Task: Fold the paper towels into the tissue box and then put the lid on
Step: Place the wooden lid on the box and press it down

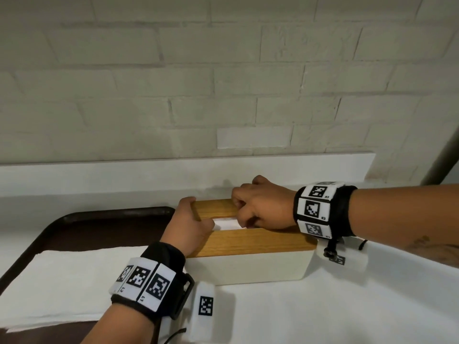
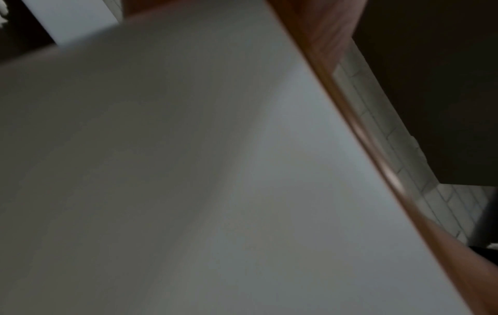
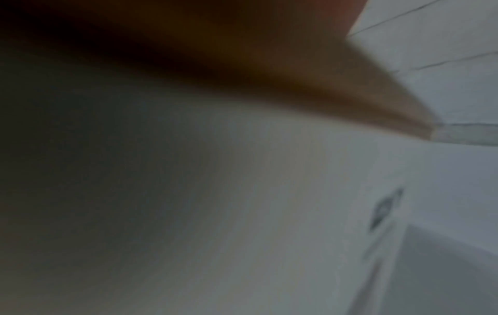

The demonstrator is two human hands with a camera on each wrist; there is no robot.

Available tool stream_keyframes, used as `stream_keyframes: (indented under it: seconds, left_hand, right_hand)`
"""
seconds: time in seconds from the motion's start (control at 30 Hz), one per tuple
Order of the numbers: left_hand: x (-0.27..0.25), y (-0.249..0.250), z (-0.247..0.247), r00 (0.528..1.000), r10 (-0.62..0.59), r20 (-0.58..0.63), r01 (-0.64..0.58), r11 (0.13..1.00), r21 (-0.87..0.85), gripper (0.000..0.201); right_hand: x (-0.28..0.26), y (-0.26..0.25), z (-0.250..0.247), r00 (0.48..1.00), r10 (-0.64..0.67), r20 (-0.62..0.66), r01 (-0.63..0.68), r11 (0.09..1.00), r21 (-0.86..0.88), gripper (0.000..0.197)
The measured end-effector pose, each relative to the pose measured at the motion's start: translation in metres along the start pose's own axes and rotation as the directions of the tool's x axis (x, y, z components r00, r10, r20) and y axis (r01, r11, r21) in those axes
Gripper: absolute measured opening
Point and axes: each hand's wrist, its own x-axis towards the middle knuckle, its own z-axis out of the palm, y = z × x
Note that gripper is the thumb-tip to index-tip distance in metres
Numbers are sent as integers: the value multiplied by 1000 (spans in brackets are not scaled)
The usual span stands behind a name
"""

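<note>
Here the wooden lid [image 1: 248, 240] sits on the tissue box [image 1: 248, 268] under both grips, left hand [image 1: 192, 227] curled on its end, right hand [image 1: 260, 207] pinching the paper towel [image 1: 226, 223] in the slot, which may tear if yanked.

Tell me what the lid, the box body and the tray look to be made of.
Lid: wood or wood veneer, going by the orange-brown grain lines; satin finish. Box: smooth, matte off-white, probably plastic or coated metal; cannot tell which. Tray: dark brown, smooth, with a rounded raised rim and a faint sheen, probably moulded plastic.
</note>
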Motion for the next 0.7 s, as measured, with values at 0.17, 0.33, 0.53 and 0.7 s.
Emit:
stream_keyframes:
  seconds: [0.17,0.33,0.53,0.7]
  left_hand:
    - [-1,1,0,1000,-10,4,10,1000,-6,69]
    - [-2,1,0,1000,-7,-1,7,999,-35,70]
    - [-2,2,-1,1000,-1,-2,1,1000,-19,71]
    - [-2,1,-1,1000,-2,-3,2,999,-32,73]
  right_hand:
    - [-8,-6,0,997,39,-60,-36,998,43,13]
    - [-10,-10,1,989,-18,-148,7,997,-71,14]
    - [-4,-10,-4,996,22,-85,-30,995,-100,15]
    - [-5,-4,-12,996,83,-20,-82,994,66,30]
